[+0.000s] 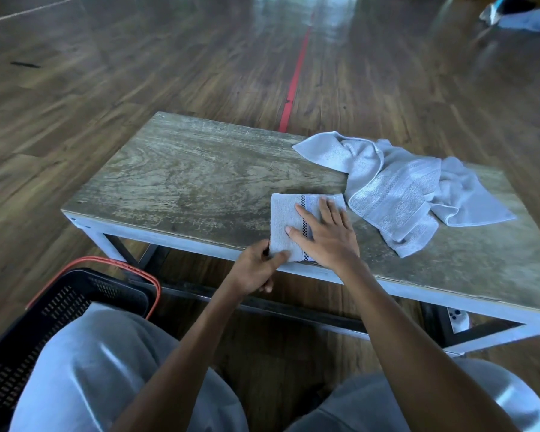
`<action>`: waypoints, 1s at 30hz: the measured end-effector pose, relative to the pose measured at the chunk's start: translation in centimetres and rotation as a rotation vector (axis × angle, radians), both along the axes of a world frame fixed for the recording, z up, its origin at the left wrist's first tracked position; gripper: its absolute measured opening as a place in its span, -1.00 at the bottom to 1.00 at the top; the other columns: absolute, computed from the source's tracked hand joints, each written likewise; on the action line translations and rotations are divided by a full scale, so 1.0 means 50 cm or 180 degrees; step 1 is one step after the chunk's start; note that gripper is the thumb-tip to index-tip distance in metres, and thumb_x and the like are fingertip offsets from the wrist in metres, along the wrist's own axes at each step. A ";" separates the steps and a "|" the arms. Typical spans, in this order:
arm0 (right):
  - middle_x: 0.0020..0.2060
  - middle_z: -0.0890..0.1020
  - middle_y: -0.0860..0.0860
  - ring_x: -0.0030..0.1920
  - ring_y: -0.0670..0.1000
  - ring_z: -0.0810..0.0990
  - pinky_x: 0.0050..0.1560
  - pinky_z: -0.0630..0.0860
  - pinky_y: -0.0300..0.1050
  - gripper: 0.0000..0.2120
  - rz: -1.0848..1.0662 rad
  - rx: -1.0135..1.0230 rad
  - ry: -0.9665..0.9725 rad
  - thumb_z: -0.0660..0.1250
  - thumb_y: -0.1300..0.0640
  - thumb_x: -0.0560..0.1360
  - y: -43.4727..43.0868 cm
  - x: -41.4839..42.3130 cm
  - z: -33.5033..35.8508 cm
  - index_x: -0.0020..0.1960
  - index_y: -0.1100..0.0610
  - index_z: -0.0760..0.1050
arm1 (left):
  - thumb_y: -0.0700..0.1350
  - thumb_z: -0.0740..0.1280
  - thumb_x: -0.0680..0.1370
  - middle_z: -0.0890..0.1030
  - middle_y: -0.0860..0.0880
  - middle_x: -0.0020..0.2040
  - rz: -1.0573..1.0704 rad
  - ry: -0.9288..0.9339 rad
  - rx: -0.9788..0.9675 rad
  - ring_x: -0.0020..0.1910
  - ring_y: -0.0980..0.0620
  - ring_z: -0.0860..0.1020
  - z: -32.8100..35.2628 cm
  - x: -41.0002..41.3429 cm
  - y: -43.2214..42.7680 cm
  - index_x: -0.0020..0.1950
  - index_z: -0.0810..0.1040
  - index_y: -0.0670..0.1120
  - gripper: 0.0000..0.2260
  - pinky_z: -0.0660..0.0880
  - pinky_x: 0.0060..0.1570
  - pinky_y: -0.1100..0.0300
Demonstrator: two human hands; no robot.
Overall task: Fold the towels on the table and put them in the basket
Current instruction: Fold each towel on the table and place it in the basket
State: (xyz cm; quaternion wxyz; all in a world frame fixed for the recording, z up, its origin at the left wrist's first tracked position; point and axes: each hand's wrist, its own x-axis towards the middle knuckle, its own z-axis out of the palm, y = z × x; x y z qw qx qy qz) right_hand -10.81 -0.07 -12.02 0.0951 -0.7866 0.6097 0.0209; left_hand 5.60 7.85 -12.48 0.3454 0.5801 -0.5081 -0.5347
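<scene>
A small folded white towel [286, 216] with a black checked stripe lies at the near edge of the low wooden table [184, 179]. My right hand [321, 235] lies flat on top of it, fingers spread. My left hand [256, 269] pinches the towel's near left corner at the table edge. A larger pale blue towel [399, 188] lies crumpled on the table to the right, touching the folded one's far corner. The black basket [60, 300] with a red handle stands on the floor at lower left, beside my left knee.
The table stands on a dark wooden floor with a red line [296, 76] running away from it. My knees in grey trousers fill the bottom of the view. Some cloth [530, 21] lies on the floor at far top right.
</scene>
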 end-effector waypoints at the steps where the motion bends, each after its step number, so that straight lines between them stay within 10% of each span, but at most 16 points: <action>1: 0.54 -0.24 0.07 0.52 0.02 -0.32 0.51 -0.27 0.06 -0.32 -0.0010 -0.0003 -0.0008 -0.20 -0.47 0.44 -0.001 0.000 0.000 0.51 -0.29 -0.15 | 0.03 0.32 0.56 0.50 0.09 -0.49 -0.0038 -0.0040 -0.0010 -0.59 0.08 0.44 0.003 0.001 -0.001 0.04 0.46 -0.14 -0.75 0.33 -0.56 0.24; 30: 0.55 -0.17 0.03 0.53 0.00 -0.27 0.51 -0.26 0.04 -0.34 -0.0117 -0.0033 -0.0139 -0.17 -0.45 0.47 -0.002 0.004 -0.007 0.52 -0.26 -0.12 | 0.06 0.33 0.54 0.61 -0.09 -0.33 0.0763 0.0521 0.0141 -0.35 -0.06 0.66 -0.004 0.015 0.018 -0.05 0.45 -0.15 -0.73 0.50 -0.43 0.24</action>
